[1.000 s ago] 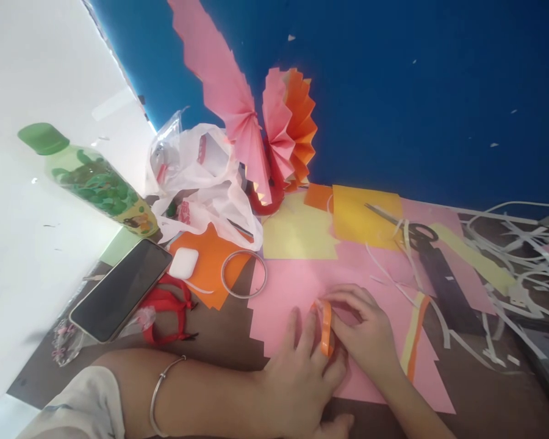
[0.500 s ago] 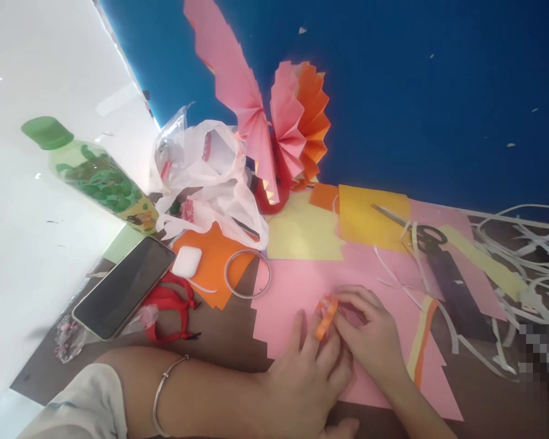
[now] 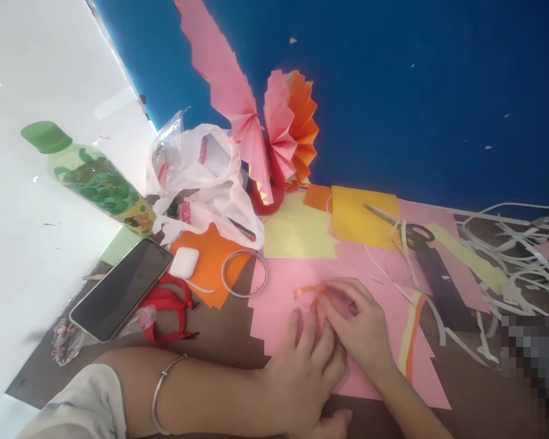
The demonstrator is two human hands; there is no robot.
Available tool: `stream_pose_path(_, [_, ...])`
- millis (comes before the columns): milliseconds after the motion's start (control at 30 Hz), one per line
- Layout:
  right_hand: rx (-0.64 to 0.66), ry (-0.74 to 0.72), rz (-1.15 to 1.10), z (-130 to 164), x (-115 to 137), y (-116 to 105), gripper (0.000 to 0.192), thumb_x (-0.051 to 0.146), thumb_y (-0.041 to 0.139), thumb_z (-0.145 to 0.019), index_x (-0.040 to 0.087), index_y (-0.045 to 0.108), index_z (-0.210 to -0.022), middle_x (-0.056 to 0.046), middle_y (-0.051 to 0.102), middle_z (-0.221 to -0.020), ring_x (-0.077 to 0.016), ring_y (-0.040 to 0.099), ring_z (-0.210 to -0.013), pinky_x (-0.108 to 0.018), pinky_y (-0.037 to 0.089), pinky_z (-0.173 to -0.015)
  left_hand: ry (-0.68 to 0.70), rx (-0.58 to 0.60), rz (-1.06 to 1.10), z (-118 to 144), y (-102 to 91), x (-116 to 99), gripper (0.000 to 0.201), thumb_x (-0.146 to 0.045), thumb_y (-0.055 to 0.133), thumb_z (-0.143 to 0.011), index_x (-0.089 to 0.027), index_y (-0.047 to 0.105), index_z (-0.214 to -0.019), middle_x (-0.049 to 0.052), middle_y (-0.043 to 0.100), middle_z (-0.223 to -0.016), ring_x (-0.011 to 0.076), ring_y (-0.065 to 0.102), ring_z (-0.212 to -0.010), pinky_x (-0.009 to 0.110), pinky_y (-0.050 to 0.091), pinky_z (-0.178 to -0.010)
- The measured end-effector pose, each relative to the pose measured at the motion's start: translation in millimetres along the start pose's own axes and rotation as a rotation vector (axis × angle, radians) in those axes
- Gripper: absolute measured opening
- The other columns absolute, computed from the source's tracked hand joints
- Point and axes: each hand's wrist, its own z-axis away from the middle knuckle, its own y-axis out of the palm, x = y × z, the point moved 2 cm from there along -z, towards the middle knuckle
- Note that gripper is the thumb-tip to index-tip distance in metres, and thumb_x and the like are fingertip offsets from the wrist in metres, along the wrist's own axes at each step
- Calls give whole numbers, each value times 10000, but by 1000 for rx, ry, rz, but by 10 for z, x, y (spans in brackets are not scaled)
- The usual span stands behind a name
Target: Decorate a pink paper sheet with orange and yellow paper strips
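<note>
My right hand pinches one end of a small folded orange paper strip between thumb and fingertips. The strip's other end points left, a little blurred. Flat on the pink paper lies my left hand, its fingers stretched out and spread. Its fingertips are just below the strip; whether they touch it I cannot tell. A narrow yellow-and-orange strip rests on the pink sheet to the right of my right hand.
Scissors lie across yellow paper. White paper strips tangle at the right. Behind stand pink and orange paper fans and a plastic bag. To the left are a bottle, a phone and a metal ring.
The orange strip has swung from a steep slant over my left fingers to nearly level, above the fingertips. My right hand still pinches it. The whole view has shifted slightly.
</note>
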Motion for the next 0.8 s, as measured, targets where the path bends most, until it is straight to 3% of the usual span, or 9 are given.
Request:
stream_pose_path(167, [-12, 48, -60, -7, -42, -30, 128, 240, 515, -762, 209, 634, -794, -47, 628, -836, -179, 588, -767, -294, 473, -633, -10, 8, -7, 3, -10, -1, 679, -533, 246, -843, -59, 386, -1308, 209, 407, -1338, 409, 355, -1200, 558, 132, -1003])
stream_pose_path(367, [-55, -18, 58, -12, -103, -24, 121, 251, 534, -758, 223, 651, -776, -37, 646, -826, -202, 584, -816, -366, 454, -772, -15, 15, -7, -3, -13, 0, 672, -524, 239, -847, -62, 381, -1313, 198, 410, -1341, 376, 383, -1169, 542, 142, -1006])
stream_pose_path(800, [-39, 58, 43, -44, -120, 9, 129, 323, 560, -755, 228, 646, -741, -34, 650, -813, -206, 590, -802, -359, 455, -750, -21, 33, 49, -5, 5, 7, 676, -512, 238, -854, -46, 356, -1329, 196, 417, -1333, 375, 371, -1187, 543, 165, -1008])
